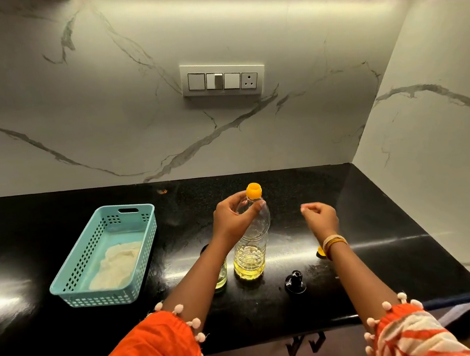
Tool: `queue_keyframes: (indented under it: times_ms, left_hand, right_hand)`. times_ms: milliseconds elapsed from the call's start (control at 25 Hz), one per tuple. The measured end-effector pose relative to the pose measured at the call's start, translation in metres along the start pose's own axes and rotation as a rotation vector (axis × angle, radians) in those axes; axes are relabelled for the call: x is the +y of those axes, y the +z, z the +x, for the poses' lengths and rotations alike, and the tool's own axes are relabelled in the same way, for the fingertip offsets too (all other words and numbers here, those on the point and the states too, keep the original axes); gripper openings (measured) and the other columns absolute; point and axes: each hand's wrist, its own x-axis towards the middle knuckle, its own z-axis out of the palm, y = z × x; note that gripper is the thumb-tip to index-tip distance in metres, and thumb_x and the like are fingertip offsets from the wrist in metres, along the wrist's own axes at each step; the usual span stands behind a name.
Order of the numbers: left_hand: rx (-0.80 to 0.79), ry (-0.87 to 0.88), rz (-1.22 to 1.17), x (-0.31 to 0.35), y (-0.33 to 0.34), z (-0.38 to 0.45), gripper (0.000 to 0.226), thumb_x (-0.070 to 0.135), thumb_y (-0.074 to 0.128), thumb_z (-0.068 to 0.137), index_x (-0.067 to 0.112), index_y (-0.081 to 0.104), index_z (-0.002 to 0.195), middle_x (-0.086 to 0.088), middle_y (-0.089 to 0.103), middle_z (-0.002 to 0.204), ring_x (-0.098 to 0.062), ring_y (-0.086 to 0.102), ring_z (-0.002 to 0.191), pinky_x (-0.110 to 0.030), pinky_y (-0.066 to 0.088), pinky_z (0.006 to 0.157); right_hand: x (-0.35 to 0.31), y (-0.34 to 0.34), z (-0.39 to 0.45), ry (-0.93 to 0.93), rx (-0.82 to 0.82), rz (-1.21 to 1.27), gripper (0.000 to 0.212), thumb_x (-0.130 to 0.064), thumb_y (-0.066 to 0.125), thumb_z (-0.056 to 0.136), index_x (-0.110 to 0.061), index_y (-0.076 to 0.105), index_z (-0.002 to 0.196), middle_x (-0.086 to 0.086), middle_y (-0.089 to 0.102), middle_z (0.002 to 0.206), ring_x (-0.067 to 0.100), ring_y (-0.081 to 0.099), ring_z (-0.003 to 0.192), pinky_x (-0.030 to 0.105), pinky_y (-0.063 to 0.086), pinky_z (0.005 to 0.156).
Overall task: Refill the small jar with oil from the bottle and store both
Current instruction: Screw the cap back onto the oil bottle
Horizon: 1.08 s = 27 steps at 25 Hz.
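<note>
A clear plastic oil bottle (252,248) stands upright on the black counter, about a third full of yellow oil, with an orange cap (253,190) on its neck. My left hand (235,218) grips the bottle's shoulder just under the cap. My right hand (320,217) hovers to the right of the bottle, fingers loosely curled, holding nothing that I can see. The small glass jar (221,274) stands left of the bottle, mostly hidden behind my left forearm. A black jar stopper (295,281) lies on the counter to the bottle's right.
A light blue plastic basket (82,285) holding a white cloth (117,265) sits at the left. A small orange piece (320,252) peeks out behind my right wrist. The marble wall carries a switch panel (223,79). The counter's edge runs near my elbows.
</note>
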Motion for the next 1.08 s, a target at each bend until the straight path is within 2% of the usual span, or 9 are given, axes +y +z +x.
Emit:
queue_keyframes:
  times_ms: [80, 160, 280, 400, 520, 600, 880, 960, 1080]
  left_hand:
    - [0.011, 0.004, -0.009, -0.002, 0.001, -0.001, 0.031, 0.026, 0.077, 0.080, 0.020, 0.070, 0.109, -0.003, 0.074, 0.105, -0.020, 0.068, 0.104, -0.045, 0.055, 0.092]
    - [0.029, 0.013, -0.011, -0.003, 0.004, -0.002, 0.034, 0.029, 0.077, 0.080, 0.017, 0.070, 0.111, -0.003, 0.074, 0.104, -0.019, 0.069, 0.102, -0.046, 0.056, 0.090]
    - [0.049, 0.033, -0.011, -0.003, 0.006, -0.006, 0.031, 0.036, 0.075, 0.079, 0.027, 0.069, 0.109, 0.002, 0.073, 0.103, -0.016, 0.070, 0.099, -0.045, 0.057, 0.087]
    - [0.067, 0.071, -0.001, -0.006, 0.009, -0.007, 0.033, 0.044, 0.071, 0.078, 0.028, 0.068, 0.107, 0.002, 0.073, 0.100, -0.017, 0.070, 0.096, -0.046, 0.058, 0.085]
    - [0.116, 0.126, 0.046, -0.008, 0.013, -0.007, 0.035, 0.044, 0.068, 0.080, 0.023, 0.068, 0.107, 0.002, 0.073, 0.098, -0.016, 0.070, 0.094, -0.044, 0.058, 0.083]
    - [0.127, 0.144, 0.056, -0.010, 0.014, -0.007, 0.035, 0.045, 0.067, 0.080, 0.022, 0.068, 0.107, 0.002, 0.073, 0.097, -0.015, 0.069, 0.094, -0.042, 0.058, 0.084]
    - [0.140, 0.161, 0.061, -0.012, 0.017, -0.006, 0.034, 0.045, 0.067, 0.081, 0.023, 0.067, 0.107, 0.004, 0.072, 0.098, -0.013, 0.068, 0.095, -0.036, 0.058, 0.085]
    - [0.145, 0.159, 0.060, -0.011, 0.018, -0.007, 0.034, 0.044, 0.067, 0.081, 0.022, 0.067, 0.107, 0.003, 0.072, 0.097, -0.014, 0.069, 0.093, -0.036, 0.058, 0.083]
    - [0.142, 0.168, 0.058, -0.012, 0.017, -0.008, 0.037, 0.044, 0.067, 0.081, 0.020, 0.068, 0.109, 0.003, 0.072, 0.098, -0.013, 0.069, 0.093, -0.035, 0.058, 0.081]
  right_hand:
    - [0.033, -0.011, 0.007, 0.098, 0.046, -0.128, 0.020, -0.009, 0.063, 0.083, -0.010, 0.072, 0.101, 0.009, 0.071, 0.095, 0.024, 0.062, 0.091, 0.026, 0.044, 0.081]
    - [0.061, -0.017, 0.014, 0.169, 0.016, -0.255, 0.028, -0.007, 0.063, 0.080, -0.010, 0.068, 0.107, 0.012, 0.069, 0.104, 0.030, 0.062, 0.097, 0.031, 0.048, 0.087]
    - [0.088, -0.021, 0.020, 0.189, -0.054, -0.507, 0.041, -0.009, 0.065, 0.079, -0.014, 0.062, 0.120, 0.019, 0.057, 0.124, 0.037, 0.056, 0.112, 0.037, 0.044, 0.098]
    - [0.099, -0.026, 0.021, 0.151, -0.139, -0.733, 0.045, -0.016, 0.063, 0.084, -0.019, 0.057, 0.129, 0.018, 0.051, 0.130, 0.038, 0.051, 0.119, 0.038, 0.042, 0.100]
    - [0.106, -0.024, 0.024, 0.091, -0.236, -0.910, 0.036, -0.017, 0.056, 0.088, -0.020, 0.060, 0.124, 0.016, 0.055, 0.128, 0.039, 0.051, 0.118, 0.041, 0.046, 0.097]
    - [0.110, -0.022, 0.023, 0.046, -0.210, -0.963, 0.029, -0.013, 0.052, 0.088, -0.016, 0.066, 0.113, 0.016, 0.060, 0.121, 0.039, 0.056, 0.111, 0.042, 0.050, 0.091]
    - [0.053, 0.008, 0.021, 0.016, -0.109, -0.405, 0.027, -0.006, 0.059, 0.079, -0.012, 0.073, 0.101, 0.012, 0.073, 0.100, 0.028, 0.066, 0.096, 0.029, 0.049, 0.087]
    - [0.014, 0.021, 0.013, -0.026, -0.149, -0.217, 0.023, -0.006, 0.068, 0.077, -0.010, 0.074, 0.098, 0.006, 0.071, 0.086, 0.019, 0.065, 0.085, 0.027, 0.051, 0.083]
    - [-0.042, 0.031, -0.003, -0.108, -0.256, 0.080, 0.025, -0.008, 0.076, 0.075, -0.010, 0.070, 0.099, 0.005, 0.070, 0.088, 0.018, 0.067, 0.086, 0.028, 0.055, 0.081]
